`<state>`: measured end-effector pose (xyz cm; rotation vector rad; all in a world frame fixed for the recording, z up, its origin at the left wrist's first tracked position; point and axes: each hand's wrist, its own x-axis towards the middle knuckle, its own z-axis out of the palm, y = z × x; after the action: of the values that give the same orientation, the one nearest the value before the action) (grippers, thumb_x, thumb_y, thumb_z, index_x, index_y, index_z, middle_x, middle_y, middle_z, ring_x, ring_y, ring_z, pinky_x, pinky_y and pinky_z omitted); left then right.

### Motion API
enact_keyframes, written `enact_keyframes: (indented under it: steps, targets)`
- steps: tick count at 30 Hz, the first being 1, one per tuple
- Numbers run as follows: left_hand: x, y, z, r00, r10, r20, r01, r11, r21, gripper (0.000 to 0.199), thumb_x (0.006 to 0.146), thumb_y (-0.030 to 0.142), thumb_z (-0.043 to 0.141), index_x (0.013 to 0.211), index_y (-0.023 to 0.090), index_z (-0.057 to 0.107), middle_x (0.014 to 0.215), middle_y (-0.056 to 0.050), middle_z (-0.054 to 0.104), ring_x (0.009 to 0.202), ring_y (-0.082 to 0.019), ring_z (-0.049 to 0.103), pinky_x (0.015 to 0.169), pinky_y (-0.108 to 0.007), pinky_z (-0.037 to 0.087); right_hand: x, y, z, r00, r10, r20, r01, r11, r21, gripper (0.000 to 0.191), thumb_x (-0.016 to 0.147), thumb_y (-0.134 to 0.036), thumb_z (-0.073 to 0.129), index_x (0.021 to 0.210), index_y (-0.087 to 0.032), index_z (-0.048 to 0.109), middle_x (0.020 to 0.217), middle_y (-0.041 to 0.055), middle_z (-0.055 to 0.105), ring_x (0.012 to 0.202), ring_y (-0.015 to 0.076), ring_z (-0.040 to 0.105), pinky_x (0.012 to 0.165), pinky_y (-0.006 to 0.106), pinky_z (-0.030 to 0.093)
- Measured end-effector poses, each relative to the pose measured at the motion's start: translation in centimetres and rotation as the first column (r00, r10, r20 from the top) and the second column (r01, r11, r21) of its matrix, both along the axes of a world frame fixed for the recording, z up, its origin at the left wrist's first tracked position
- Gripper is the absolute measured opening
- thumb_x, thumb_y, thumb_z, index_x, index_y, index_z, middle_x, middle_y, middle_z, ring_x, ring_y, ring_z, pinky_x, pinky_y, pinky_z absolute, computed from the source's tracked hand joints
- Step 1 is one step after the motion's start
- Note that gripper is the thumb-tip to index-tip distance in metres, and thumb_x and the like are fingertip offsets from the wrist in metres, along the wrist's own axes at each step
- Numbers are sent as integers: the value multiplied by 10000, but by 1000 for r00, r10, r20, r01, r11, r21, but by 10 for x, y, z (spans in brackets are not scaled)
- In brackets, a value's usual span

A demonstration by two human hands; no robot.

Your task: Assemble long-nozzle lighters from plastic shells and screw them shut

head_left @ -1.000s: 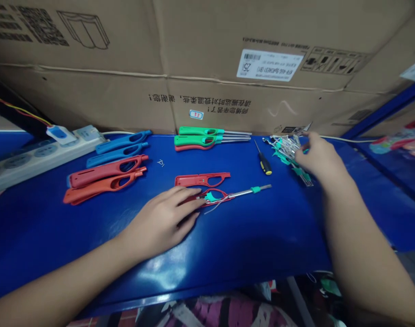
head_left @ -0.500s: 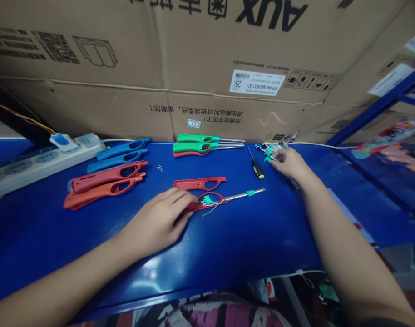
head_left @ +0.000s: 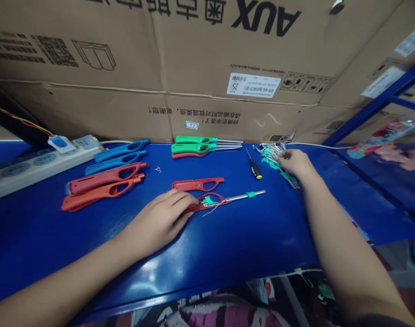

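Observation:
My left hand (head_left: 161, 215) is closed around the handle end of a red lighter half-shell (head_left: 194, 207) on the table. A green trigger (head_left: 210, 200), a thin pale tube and a metal barrel (head_left: 239, 197) with a green collar lie in that shell. Just behind it rests another red half-shell (head_left: 183, 185), which I do not touch. At the back right, the bent fingers of my right hand (head_left: 294, 161) reach into a pile of green and metal lighter parts (head_left: 274, 156). What they pinch is partly hidden.
A black and yellow screwdriver (head_left: 255, 169) lies left of the pile. Green lighters (head_left: 190, 148) with metal barrels lie against the cardboard box (head_left: 125, 104). Blue shells (head_left: 115, 164), red shells (head_left: 101, 190), tiny screws (head_left: 158, 170) and a power strip (head_left: 44, 161) are at left.
My right hand has shifted slightly among the pile of parts, and more of the green pieces and metal barrels show. My left hand stays on the red half-shell. The view has tilted slightly.

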<state>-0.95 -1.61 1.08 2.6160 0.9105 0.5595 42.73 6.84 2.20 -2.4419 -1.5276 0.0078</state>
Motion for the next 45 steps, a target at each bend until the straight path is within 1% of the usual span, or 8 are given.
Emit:
enact_keyframes:
  steps: [4,11,15,21,28,33,41,45]
  targets:
    - [0,1,-1,1000,-1,-6,1,1000,7,196,1017,224,492,1160,215,626,1157,-67,684,1096,-230,620,939,-403,521,-1,-1,-1,999,-32,-11,32,999,41,136,739,-220,654,828,-167,742,839,117,741,806,259,695,720,321,504]
    - [2,0,0,1000,-7,-5,7,1000,19,210,1025,232,477,1178,211,620,1148,-70,681,1076,-226,620,931,-404,523,-2,-4,2,1000,-6,19,2,980,198,226,773,-234,600,965,-178,706,1005,109,739,955,276,676,828,346,493]
    - [2,0,1,1000,-14,-5,14,1000,19,212,1023,222,476,1180,206,616,1150,-76,681,1079,-229,621,935,-406,518,-3,-5,-1,999,30,24,-35,975,218,236,736,-228,600,947,-182,697,961,108,714,908,272,655,822,360,496]
    - [3,0,1,1000,-15,-13,16,1000,19,203,1021,222,483,1175,213,616,1151,-69,684,1077,-231,620,930,-399,510,-9,-2,-9,999,23,31,-29,975,221,213,740,-319,638,856,-176,745,1051,160,671,1016,329,620,870,415,492]
    - [4,-1,2,1000,-10,-13,11,1000,13,197,1018,223,486,1167,216,616,1151,-63,682,1078,-229,622,931,-395,506,-7,3,-9,996,-57,-62,64,991,118,237,701,-356,705,808,-156,771,727,107,679,792,296,648,742,394,509]
    - [3,-1,1,1000,-14,-9,14,1000,4,201,1023,226,481,1173,212,614,1152,-65,679,1077,-228,612,933,-402,507,-10,4,-5,993,-64,-94,75,991,115,129,645,-287,720,687,-165,729,695,99,665,766,287,647,724,383,512]
    - [4,-1,0,1000,-12,9,12,1000,-25,223,1010,203,486,1195,220,609,1171,-69,673,1092,-232,606,941,-409,505,-13,-13,19,997,-26,-69,50,928,370,168,722,-291,636,805,-174,722,1003,159,698,994,339,634,903,458,493]
    - [5,-4,2,997,22,79,-19,999,-45,239,980,221,552,1210,225,613,1201,-68,668,1123,-235,595,976,-420,497,-30,-16,29,980,114,-162,-16,861,509,203,783,-351,632,871,-183,702,934,116,720,870,267,655,849,410,529]
